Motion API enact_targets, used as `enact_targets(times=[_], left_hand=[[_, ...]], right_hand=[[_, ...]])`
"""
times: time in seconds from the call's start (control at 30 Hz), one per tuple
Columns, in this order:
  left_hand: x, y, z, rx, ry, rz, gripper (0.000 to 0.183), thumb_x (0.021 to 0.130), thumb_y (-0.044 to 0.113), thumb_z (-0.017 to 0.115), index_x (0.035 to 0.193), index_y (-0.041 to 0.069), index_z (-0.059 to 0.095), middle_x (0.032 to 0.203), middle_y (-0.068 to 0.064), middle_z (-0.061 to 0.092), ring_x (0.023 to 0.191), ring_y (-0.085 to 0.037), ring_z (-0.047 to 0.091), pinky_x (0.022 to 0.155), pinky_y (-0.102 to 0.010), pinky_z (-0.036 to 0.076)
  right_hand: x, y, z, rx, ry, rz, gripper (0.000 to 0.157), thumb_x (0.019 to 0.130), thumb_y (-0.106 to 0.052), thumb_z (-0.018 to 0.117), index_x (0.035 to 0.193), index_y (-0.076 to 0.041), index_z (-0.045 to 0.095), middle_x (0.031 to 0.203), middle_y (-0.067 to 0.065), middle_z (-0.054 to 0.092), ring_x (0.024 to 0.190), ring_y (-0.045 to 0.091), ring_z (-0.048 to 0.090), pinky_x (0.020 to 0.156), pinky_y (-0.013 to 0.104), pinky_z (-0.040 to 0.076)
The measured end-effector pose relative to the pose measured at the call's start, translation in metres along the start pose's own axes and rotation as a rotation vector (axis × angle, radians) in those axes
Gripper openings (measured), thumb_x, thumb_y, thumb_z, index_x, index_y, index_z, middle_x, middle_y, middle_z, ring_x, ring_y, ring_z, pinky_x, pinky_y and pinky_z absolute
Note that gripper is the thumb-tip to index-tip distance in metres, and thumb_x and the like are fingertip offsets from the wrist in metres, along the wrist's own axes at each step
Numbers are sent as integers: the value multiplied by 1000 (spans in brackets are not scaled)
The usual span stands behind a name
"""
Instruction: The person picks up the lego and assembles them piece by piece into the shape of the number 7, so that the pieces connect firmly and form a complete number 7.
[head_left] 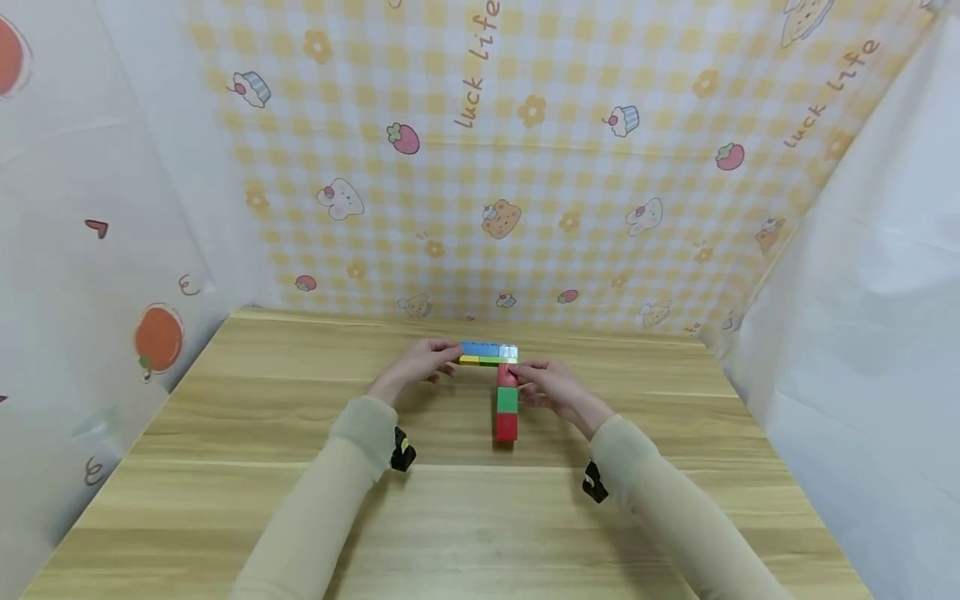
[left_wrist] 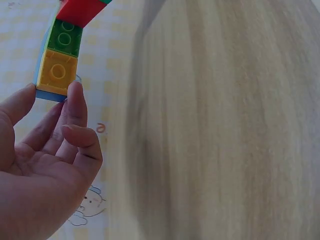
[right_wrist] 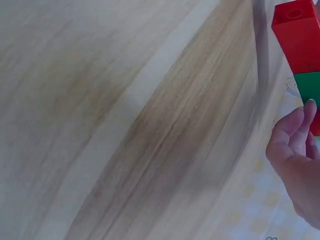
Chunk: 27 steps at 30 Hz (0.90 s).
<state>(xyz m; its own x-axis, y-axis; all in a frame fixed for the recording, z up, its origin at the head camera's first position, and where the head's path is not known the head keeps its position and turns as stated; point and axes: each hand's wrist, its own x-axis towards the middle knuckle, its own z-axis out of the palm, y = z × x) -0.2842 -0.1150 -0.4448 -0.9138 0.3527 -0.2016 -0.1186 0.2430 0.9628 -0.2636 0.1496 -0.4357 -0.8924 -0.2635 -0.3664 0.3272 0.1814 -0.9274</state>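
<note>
Both hands hold one L-shaped build of toy building bricks. Its column has a red brick [head_left: 507, 427] at the bottom, a green brick [head_left: 507, 400], then another red brick [head_left: 506, 377]. From the column's top an arm reaches left: a blue brick [head_left: 480, 349] and a pale blue one [head_left: 508, 352] over thin yellow [head_left: 468, 360] and green [head_left: 488, 362] pieces. My left hand [left_wrist: 55, 155] pinches the arm's free end between thumb and fingers. At the upper red brick, my right hand [head_left: 558, 390] pinches the column. Undersides show in both wrist views, so the build is off the table.
The wooden table [head_left: 450, 525] spreads below and in front of the hands. A yellow checked cloth [head_left: 465, 183] hangs behind it, with white sheets [head_left: 862, 333] at both sides. Black wrist devices [head_left: 402, 451] hang at both cuffs.
</note>
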Motion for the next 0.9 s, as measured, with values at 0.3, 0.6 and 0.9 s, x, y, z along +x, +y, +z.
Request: enact_targets(times=[0.3,0.6,0.9], left_hand=[[2,-7,6,58,6,3,41,103,27,51,137,3,54,127,-13,56,98,-26,64,73,-35,46],[4,-10,12,100,64,-27,38,104,24,50,133,1,56,112,-12,63,89,-25,65,70,-31,46],[3,-17,20,162,85,-31,37,104,23,50,131,-1,57,96,-12,67,79,-20,64,64,-28,46]], right_hand=[[4,3,-1,-64,-12,29,32,97,-20,62,117,4,64,93,10,68,74,18,64,83,42,54],[10,11,4,-151,-26,8,35,100,-24,59,117,5,66,90,11,69,71,17,65,71,35,56],[8,16,3,-265,23,-15,29,101,-22,55,109,3,69,91,12,66,72,18,65,70,36,56]])
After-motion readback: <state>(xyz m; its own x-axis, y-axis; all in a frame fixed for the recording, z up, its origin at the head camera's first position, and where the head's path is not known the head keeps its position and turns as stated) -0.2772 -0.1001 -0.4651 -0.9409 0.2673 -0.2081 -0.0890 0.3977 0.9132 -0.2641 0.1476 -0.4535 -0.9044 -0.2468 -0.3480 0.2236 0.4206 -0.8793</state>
